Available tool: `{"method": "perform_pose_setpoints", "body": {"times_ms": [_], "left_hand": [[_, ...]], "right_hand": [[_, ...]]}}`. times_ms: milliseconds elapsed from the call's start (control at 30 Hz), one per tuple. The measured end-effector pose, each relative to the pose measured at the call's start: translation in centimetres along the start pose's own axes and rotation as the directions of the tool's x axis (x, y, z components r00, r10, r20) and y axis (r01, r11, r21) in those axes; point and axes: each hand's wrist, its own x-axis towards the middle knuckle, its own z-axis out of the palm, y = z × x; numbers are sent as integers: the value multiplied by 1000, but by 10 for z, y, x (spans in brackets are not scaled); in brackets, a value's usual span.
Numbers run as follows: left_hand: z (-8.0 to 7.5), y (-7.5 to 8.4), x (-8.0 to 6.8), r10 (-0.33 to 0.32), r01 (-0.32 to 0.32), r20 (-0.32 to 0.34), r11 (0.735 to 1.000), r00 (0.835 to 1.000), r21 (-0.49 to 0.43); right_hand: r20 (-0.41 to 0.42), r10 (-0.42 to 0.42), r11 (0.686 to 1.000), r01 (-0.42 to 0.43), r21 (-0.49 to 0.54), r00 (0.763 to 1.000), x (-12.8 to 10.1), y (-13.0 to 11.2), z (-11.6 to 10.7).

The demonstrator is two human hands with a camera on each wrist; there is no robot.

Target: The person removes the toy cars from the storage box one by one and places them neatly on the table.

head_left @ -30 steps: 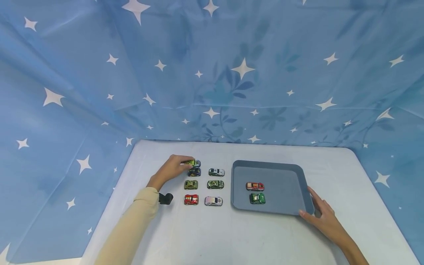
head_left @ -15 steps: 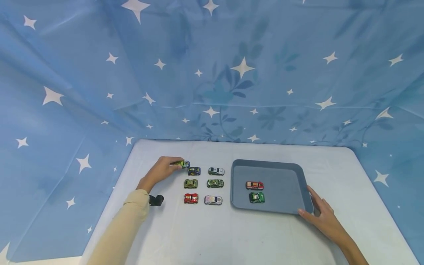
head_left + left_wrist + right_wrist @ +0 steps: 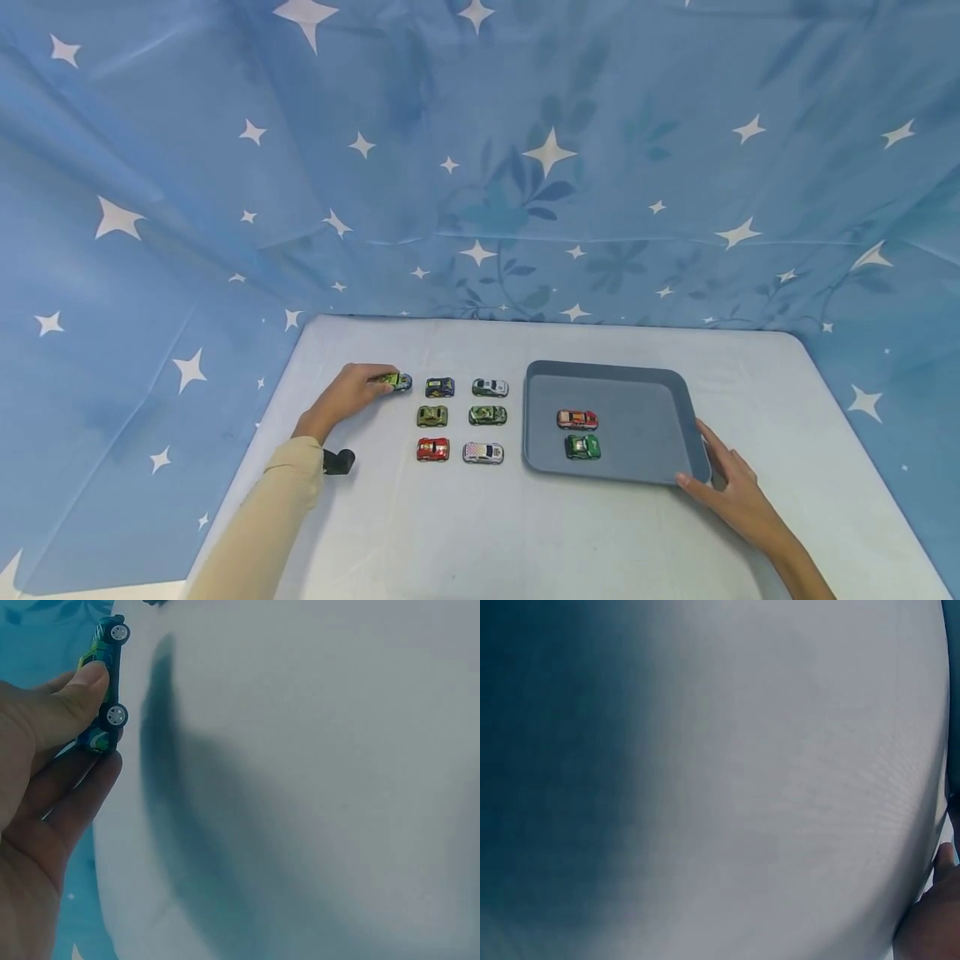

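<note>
left hand [image 3: 347, 398]: we pinch a small green-and-blue car [image 3: 395, 382] between thumb and fingers; in the wrist view the thumb [image 3: 84, 684] lies across its side and the wheels face the camera, so the car is tipped on its side in the grip.
car's place: it sits at our fingertips, just left of the dark blue car [image 3: 439, 387] that heads the near column of the grid, apart from it.
why held so: we judge a side pinch keeps the tiny body from rolling on its wheels.
left arm: the sleeve [image 3: 258, 521] stretches forward over the table [image 3: 480, 533], wrist low, hand just above the cloth.
right hand [image 3: 738, 493]: our fingers lie straight along the tray [image 3: 693, 433] at its near right corner, touching the rim, holding nothing; we judge it steadies the tray.
beyond the grip: five more cars stand in two neat columns to the right of the pinch; farther right, a red car [image 3: 577, 419] and a green car [image 3: 582, 447] sit inside the tray, side by side.
right wrist view: only blurred cloth, so it tells us nothing more.
</note>
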Motion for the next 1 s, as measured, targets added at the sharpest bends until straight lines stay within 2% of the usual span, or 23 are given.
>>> {"method": "perform_pose_setpoints", "body": {"times_ms": [433, 1000], "left_hand": [[4, -9, -2, -27, 25, 51, 999, 998, 30], [7, -13, -5, -14, 12, 29, 998, 999, 64]], "right_hand": [[-3, 7, 1000, -7, 5, 1000, -1, -1, 0], [-12, 12, 1000, -12, -4, 1000, 0, -2, 0]]}}
